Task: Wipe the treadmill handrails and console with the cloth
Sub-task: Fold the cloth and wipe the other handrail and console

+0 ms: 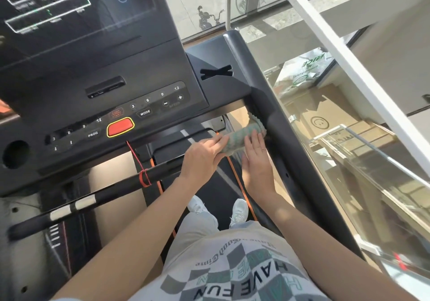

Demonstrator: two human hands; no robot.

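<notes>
The black treadmill console (111,86) fills the upper left, with a dark screen, number buttons and a red stop button (120,127). The right handrail (286,137) runs down the right side. A green and white cloth (242,136) is bunched against the inner side of that handrail, just below the console. My left hand (202,158) grips the cloth's near end. My right hand (257,158) lies flat against the cloth with fingers extended, next to the handrail.
A black crossbar (93,198) with white tape and a red cord wrapped around it crosses the lower left. The treadmill belt (216,184) and my white shoes are below. A glass railing (363,149) stands right of the handrail.
</notes>
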